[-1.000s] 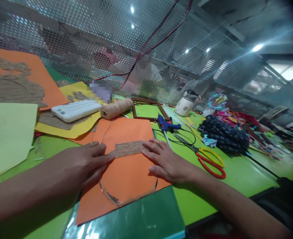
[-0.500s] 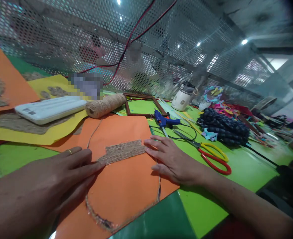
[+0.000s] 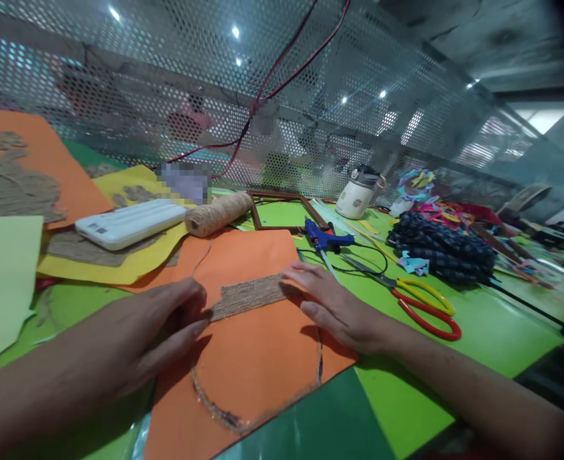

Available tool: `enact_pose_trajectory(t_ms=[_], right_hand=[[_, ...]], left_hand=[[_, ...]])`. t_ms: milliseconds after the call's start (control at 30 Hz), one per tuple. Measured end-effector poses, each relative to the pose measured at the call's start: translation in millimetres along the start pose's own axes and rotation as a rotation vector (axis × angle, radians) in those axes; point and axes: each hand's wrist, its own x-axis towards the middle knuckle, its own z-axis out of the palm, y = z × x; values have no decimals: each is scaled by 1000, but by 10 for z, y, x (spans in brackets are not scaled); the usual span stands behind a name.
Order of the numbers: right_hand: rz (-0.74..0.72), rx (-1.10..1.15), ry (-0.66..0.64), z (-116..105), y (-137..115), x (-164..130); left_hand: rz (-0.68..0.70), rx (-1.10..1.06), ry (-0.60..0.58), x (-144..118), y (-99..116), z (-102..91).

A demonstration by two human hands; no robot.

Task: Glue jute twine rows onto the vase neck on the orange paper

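An orange paper sheet [image 3: 257, 345] lies in front of me on the green table [image 3: 483, 332]. A band of glued jute twine [image 3: 250, 296] crosses it, and a twine outline curves below. My left hand [image 3: 154, 329] rests flat on the sheet, fingertips pressing the band's left end. My right hand [image 3: 336, 306] lies flat at the band's right end, fingers touching it. A strand runs from the sheet up to a jute twine spool [image 3: 218, 214]. Neither hand grips anything.
A blue glue gun [image 3: 324, 239] and red-and-yellow scissors [image 3: 423, 306] lie right of the sheet. A white power bank [image 3: 131, 222] sits on yellow paper [image 3: 119, 268]. Behind are a brown frame [image 3: 284, 211], a white bottle [image 3: 358, 195], dark checked cloth [image 3: 442, 249] and a perforated metal screen [image 3: 310, 96]. A dark green sheet [image 3: 320, 421] lies nearest me.
My left hand's fingers have curled slightly and pushed closer to the band's left end. My right hand stays at the right end. The view shifted a little.
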Motion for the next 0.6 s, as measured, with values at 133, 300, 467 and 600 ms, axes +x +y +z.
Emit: enact_pose_trajectory(t_ms=[133,300,467,600], right_hand=[[28,-120,-144,28,-118,17],[21,-227,-195,67,-170,17],[-5,-267,-153,118,-169,48],[-15,-303,-138,132,-175,93]], left_hand=[[114,84,82,61,38,-145],[393,149,-13,23,280,-31],[315,199,-184,-29,334,89],[330,200,-210,-5,290,74]])
